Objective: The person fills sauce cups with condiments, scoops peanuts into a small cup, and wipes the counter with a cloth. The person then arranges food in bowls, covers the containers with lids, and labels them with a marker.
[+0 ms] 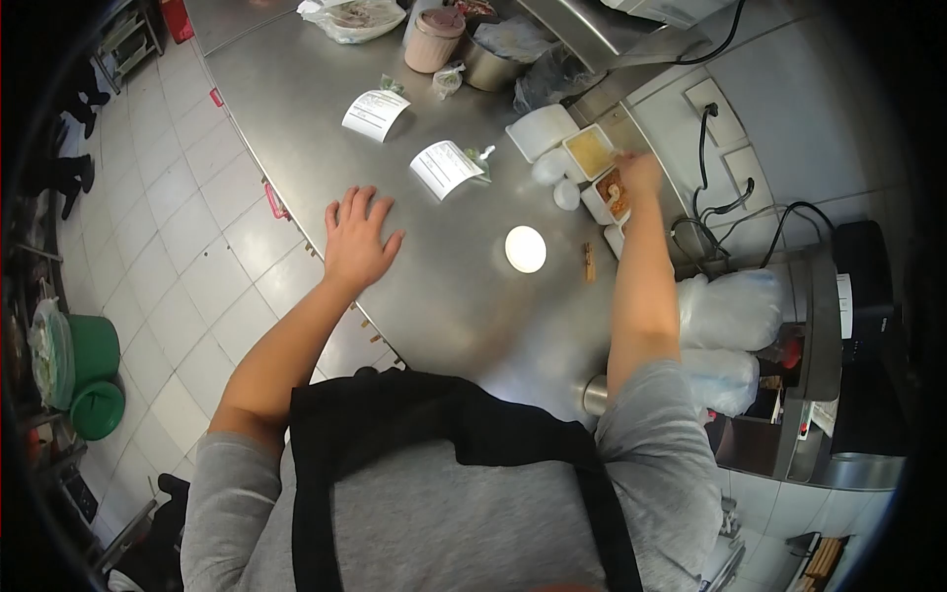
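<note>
My left hand (pixel 362 237) rests flat on the steel counter (pixel 434 266) near its left edge, fingers spread and holding nothing. At the right, my right hand (pixel 638 176) is over small white containers, its fingers bent downward; what they grip, if anything, is too small to tell. Beneath it is a container of reddish food (pixel 613 194), beside one of yellow food (pixel 590 152). A white round disc (pixel 526 250) lies between my hands. Two printed slips (pixel 376 113) (pixel 446 170) lie farther back, each beside a small green bag.
A wooden clothespin (pixel 590 262) lies right of the disc. At the back stand a pink-brown container (pixel 434 41) and a metal pot (pixel 490 67). Bagged items (pixel 735 308) and black cables are at the right. Other people's legs (pixel 69 183) show at the far left.
</note>
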Demonstrator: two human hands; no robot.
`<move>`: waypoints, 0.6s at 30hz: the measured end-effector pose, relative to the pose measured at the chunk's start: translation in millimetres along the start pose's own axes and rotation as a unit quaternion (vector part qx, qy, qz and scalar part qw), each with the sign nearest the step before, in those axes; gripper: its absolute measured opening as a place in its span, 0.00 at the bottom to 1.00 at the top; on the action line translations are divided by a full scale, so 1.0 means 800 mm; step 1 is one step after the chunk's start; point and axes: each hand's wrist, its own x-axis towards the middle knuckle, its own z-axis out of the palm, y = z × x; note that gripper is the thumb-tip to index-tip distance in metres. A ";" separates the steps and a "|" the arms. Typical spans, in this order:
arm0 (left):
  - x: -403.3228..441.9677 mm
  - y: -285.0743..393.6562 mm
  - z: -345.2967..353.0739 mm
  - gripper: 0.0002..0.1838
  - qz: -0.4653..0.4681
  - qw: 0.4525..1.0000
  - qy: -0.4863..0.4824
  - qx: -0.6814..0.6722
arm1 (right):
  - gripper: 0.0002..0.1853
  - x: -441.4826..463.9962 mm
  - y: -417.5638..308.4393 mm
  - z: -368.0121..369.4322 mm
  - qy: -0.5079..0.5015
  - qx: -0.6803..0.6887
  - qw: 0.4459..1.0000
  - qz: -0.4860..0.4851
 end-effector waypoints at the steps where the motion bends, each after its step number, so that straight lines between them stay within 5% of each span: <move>1: -0.001 0.001 0.000 0.26 -0.001 1.000 0.001 0.002 | 0.18 -0.007 -0.005 -0.023 -0.012 0.012 1.000 0.004; 6: -0.002 0.001 0.001 0.26 -0.002 1.000 0.003 0.010 | 0.15 -0.080 -0.012 -0.068 -0.117 0.209 0.966 -0.097; 13: -0.004 -0.004 0.004 0.25 0.012 1.000 0.008 0.000 | 0.16 -0.234 -0.018 0.009 -0.224 0.181 0.954 -0.084; 18: -0.003 -0.001 0.002 0.25 0.009 1.000 0.011 0.002 | 0.13 -0.235 0.000 0.044 -0.234 0.234 0.943 -0.040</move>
